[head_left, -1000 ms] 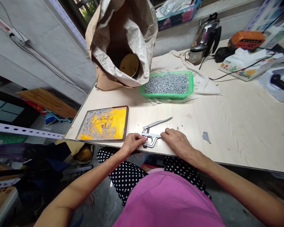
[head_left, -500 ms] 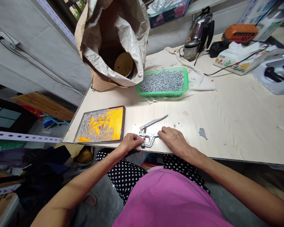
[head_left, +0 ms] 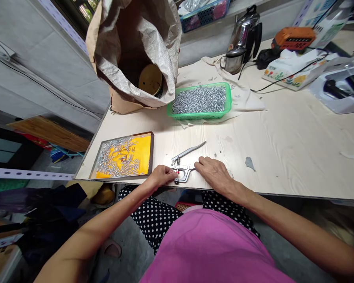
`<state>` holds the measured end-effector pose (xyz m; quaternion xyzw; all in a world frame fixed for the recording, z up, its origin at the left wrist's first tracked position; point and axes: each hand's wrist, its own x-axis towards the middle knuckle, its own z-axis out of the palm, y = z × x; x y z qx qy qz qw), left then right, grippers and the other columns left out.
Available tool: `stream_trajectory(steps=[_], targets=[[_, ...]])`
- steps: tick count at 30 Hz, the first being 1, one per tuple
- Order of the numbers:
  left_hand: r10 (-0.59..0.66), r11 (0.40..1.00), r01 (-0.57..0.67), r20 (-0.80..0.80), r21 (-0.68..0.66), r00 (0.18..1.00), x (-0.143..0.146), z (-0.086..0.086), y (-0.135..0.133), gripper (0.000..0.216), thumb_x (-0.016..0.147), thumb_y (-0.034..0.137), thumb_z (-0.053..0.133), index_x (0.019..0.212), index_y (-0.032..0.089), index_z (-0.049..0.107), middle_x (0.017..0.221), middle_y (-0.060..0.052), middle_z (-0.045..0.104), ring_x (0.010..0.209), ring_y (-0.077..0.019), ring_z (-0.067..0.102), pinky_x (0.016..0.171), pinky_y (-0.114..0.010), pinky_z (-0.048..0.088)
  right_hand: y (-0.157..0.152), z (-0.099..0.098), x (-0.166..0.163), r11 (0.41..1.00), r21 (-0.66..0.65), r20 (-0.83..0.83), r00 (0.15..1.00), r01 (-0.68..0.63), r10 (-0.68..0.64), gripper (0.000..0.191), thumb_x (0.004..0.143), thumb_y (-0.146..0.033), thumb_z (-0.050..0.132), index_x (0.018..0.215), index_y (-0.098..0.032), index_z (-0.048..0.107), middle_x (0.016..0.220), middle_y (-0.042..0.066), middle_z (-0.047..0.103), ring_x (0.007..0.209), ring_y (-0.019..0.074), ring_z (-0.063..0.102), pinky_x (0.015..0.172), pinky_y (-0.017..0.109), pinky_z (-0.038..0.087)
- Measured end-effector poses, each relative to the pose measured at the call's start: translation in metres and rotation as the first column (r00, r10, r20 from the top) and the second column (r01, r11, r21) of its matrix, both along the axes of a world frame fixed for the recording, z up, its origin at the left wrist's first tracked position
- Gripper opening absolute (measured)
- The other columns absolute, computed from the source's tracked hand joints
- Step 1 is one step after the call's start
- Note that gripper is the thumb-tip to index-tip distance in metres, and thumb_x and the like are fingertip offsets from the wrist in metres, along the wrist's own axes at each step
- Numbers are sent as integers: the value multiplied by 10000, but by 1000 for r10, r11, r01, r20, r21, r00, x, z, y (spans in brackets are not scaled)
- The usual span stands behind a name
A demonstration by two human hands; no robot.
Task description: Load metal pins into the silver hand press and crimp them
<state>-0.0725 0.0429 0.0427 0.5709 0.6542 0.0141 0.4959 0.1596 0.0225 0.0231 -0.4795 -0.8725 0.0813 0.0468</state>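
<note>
Silver hand-press pliers (head_left: 186, 175) lie on the table near its front edge, with the upper lever raised and a spring and a red piece at the jaw. My right hand (head_left: 214, 173) grips the end of the lower handle, its fingers curled over it. At the jaw, my left hand (head_left: 161, 175) has thumb and fingertips pinched together beside the red piece; whatever is between them is too small to make out. Left of that hand is a shallow tray (head_left: 151, 157) with a yellow bottom, strewn with small silver metal pins (head_left: 118, 159).
Behind the pliers stands a green plastic basket (head_left: 199, 116) full of similar metal pins. A large open sack (head_left: 162, 51) holds a round tin. At the back right are a steel kettle (head_left: 243, 31), a metal mug (head_left: 234, 61), an orange device (head_left: 295, 38) and a tissue box (head_left: 295, 72).
The whole view has shifted slightly. Both hands stay at the pliers, with the left fingertips still at the jaw and the lever still raised.
</note>
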Motion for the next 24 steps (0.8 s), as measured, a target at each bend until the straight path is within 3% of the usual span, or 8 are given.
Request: stream_trajectory(steps=[4,10,15,20,24], targets=[[49,995,-44,54,-84,997,0,2,-2,366,724,472,669,570,164,543,482,49,447,470,-88,386,472,-225,334,0,8,-1,999,-49,28,1000,1,0,197,945,-80,462,1004,-165,630,995,83,624,879,205,560,634,323,311],[32,995,-30,17,-97,999,4,5,-6,365,745,463,677,585,163,544,504,47,461,484,-89,396,480,-226,327,-1,11,-1,997,-81,33,999,7,-5,224,942,-72,444,1027,-165,629,990,101,617,890,213,565,618,326,313],[33,996,-30,29,-89,999,3,2,-8,356,743,448,686,589,154,560,511,43,475,490,-84,399,500,-226,304,13,14,9,981,-192,-70,997,-37,24,189,996,-272,460,1048,-193,623,1066,82,593,876,189,570,601,294,315],[1,999,0,16,-52,1000,0,-3,-10,371,746,474,661,590,151,567,506,38,477,487,-87,398,498,-231,278,45,8,8,998,-67,-51,998,20,-23,257,988,-173,375,1118,-182,597,1176,120,555,916,221,544,666,320,349],[9,999,-9,0,-34,1000,-1,-4,-11,377,718,492,682,599,149,580,517,31,496,496,-93,416,498,-231,281,71,-2,1,999,-38,2,1000,-31,31,317,960,-103,327,1083,-174,610,1164,135,582,968,258,519,737,361,361]])
